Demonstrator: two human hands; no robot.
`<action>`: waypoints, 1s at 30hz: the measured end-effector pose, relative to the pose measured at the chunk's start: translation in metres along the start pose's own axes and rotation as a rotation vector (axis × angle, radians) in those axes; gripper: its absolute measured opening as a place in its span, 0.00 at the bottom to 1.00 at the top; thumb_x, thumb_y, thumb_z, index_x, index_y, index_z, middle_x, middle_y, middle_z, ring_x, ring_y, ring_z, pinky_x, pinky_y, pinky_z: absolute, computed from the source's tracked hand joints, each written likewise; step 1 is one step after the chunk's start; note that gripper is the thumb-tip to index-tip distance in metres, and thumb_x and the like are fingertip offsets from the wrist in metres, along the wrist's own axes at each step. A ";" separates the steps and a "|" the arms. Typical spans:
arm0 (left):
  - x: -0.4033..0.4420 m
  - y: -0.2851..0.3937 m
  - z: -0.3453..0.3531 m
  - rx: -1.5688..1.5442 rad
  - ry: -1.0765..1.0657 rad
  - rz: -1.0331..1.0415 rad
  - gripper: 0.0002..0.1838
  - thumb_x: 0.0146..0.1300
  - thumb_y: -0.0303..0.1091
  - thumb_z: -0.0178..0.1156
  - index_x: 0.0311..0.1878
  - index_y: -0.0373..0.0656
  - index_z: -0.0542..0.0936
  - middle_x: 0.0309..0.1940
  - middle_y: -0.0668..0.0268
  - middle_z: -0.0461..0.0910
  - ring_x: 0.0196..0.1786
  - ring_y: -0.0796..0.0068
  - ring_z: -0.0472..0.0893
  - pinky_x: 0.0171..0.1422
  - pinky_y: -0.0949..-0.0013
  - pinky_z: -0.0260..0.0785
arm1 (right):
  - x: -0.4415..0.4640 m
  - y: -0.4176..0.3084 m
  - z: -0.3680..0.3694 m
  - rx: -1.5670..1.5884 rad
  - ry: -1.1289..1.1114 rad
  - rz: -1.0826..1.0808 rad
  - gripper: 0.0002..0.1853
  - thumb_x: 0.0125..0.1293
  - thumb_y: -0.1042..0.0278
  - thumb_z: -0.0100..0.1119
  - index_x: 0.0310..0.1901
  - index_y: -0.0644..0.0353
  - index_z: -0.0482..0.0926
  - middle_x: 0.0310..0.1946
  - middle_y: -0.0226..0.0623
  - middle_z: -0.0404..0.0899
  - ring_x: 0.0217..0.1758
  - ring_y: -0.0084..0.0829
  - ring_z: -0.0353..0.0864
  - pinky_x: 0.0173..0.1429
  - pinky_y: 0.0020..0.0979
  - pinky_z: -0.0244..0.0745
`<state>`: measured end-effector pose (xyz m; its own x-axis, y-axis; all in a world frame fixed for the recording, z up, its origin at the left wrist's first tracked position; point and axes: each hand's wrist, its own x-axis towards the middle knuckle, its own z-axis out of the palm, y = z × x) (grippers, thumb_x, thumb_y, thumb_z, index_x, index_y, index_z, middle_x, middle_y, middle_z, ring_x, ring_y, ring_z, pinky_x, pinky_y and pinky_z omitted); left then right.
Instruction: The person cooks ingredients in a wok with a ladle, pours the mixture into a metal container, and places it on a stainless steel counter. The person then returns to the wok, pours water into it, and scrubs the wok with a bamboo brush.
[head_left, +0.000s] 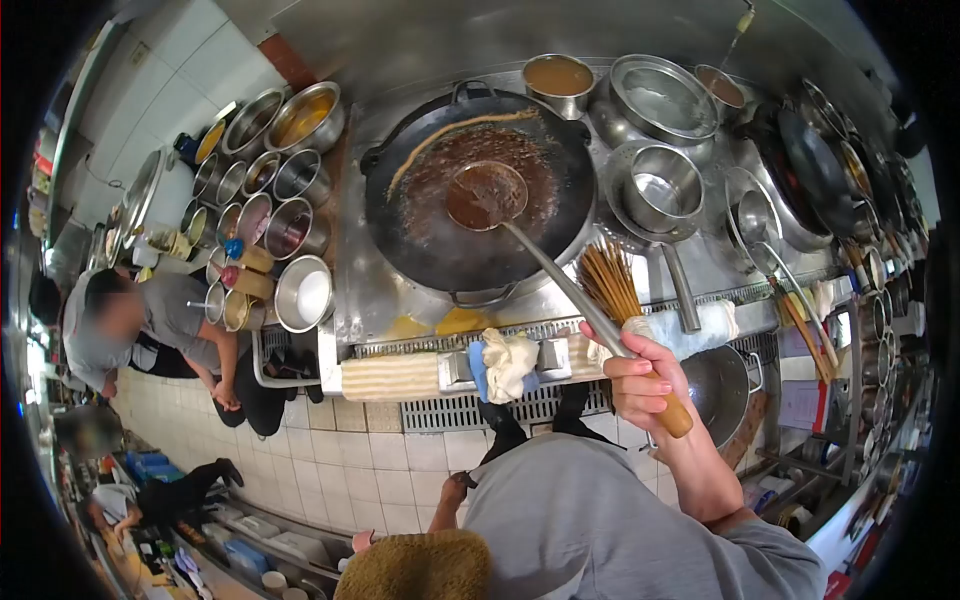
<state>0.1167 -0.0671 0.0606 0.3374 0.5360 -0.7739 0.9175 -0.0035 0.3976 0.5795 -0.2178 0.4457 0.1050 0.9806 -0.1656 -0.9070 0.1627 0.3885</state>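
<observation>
My right hand [645, 385] is wrapped round the wooden handle end of a long ladle [560, 272]. The ladle's bowl sits in dark brown, bubbling liquid [425, 200] inside a large black wok [400, 245]. A pale brown crust or foam line curves along the wok's far side. Just beyond my right hand lies a bamboo wok brush [607, 272]. My left hand [455, 487] hangs low beside my body, away from the stove. Its fingers look curled, and whatever may be in them is hidden.
Steel seasoning pots [300, 175] crowd the left side. A bowl of white powder [303, 293] stands near the front edge. Right of the wok are a steel saucepan [663, 188] and a strainer [755, 218]. Cloths [508, 362] lie along the front ledge. A person [150, 325] sits at left.
</observation>
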 end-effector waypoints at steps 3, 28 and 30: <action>0.003 0.002 -0.006 0.127 -0.023 0.218 0.15 0.58 0.31 0.56 0.48 0.43 0.82 0.38 0.51 0.83 0.42 0.51 0.82 0.46 0.53 0.73 | -0.018 -0.002 0.016 0.003 -0.045 -0.075 0.25 0.78 0.60 0.34 0.72 0.59 0.54 0.23 0.29 0.65 0.12 0.18 0.65 0.13 0.25 0.66; 0.020 0.028 -0.012 -0.110 -0.139 0.088 0.24 0.53 0.29 0.64 0.56 0.45 0.80 0.24 0.61 0.81 0.25 0.72 0.79 0.30 0.66 0.72 | -0.118 -0.106 0.025 -0.376 0.296 -0.594 0.17 0.73 0.69 0.44 0.61 0.60 0.70 0.20 0.24 0.64 0.11 0.15 0.59 0.12 0.24 0.62; 0.018 0.032 -0.014 -0.049 -0.127 0.130 0.21 0.56 0.31 0.65 0.56 0.45 0.80 0.22 0.62 0.80 0.24 0.73 0.78 0.29 0.66 0.71 | -0.116 -0.105 0.029 -0.451 0.376 -0.617 0.17 0.71 0.71 0.46 0.60 0.59 0.70 0.19 0.24 0.64 0.10 0.15 0.58 0.11 0.24 0.61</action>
<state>0.1492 -0.0454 0.0659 0.4791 0.4226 -0.7694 0.8542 -0.0227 0.5194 0.6746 -0.3453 0.4497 0.5644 0.6159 -0.5497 -0.8156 0.5189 -0.2559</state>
